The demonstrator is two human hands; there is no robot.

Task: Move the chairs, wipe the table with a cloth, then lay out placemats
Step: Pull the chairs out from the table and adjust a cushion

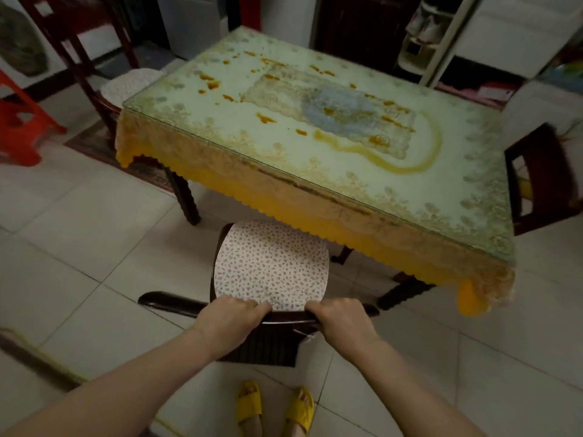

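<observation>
Gripping the near chair's (271, 272) top rail, left hand (228, 323) and right hand (342, 323) curl closed; its seat front sits under the table's (315, 146) near edge, bare floor tiles (79, 247) behind.

Dim indoor light with a warm cast; a soft pale sheen lies across the glass tabletop (315, 127). Wide-angle bending curves the edges, where corners smear and darken into blur.

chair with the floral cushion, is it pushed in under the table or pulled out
Mostly pulled out. Only the far edge of the floral cushion sits under the tablecloth fringe; both hands, left hand and right hand, hold its backrest.
</observation>
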